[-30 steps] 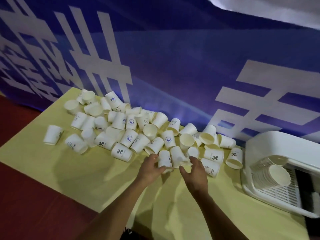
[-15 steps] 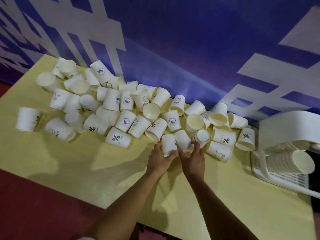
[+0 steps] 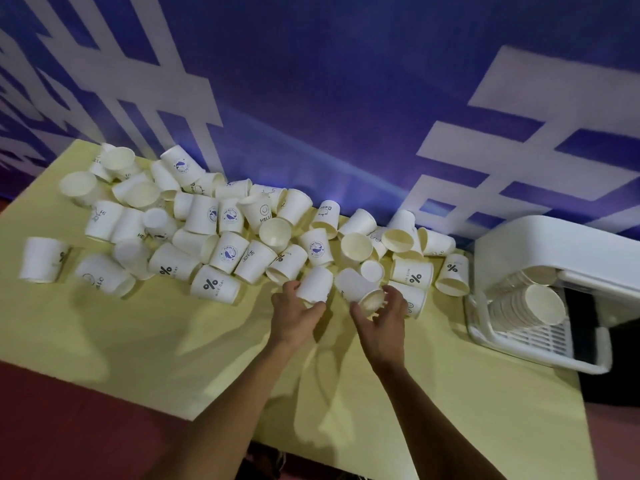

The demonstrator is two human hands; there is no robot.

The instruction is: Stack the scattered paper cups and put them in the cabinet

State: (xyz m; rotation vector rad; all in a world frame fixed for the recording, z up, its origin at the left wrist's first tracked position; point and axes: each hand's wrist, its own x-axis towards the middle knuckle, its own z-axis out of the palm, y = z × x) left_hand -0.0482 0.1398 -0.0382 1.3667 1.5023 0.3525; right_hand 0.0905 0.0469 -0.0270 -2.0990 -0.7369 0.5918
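Two cups in hand at pile (image 3: 221,233) edge over desk (image 3: 138,341): left hand (image 3: 294,315) fingers curl round left cup (image 3: 314,284), right hand (image 3: 384,325) fingers round right cup (image 3: 355,285). Suggest: base into mouth, squarely, light squeeze.

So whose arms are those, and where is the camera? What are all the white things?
No machine here: those are a person's own arms. The camera sits on their head, looking down at the hands. The left hand holds one paper cup, and the right hand holds another cup. Many more cups lie in a scattered pile on the yellow table. The white cabinet on the right has a stack of cups lying inside.
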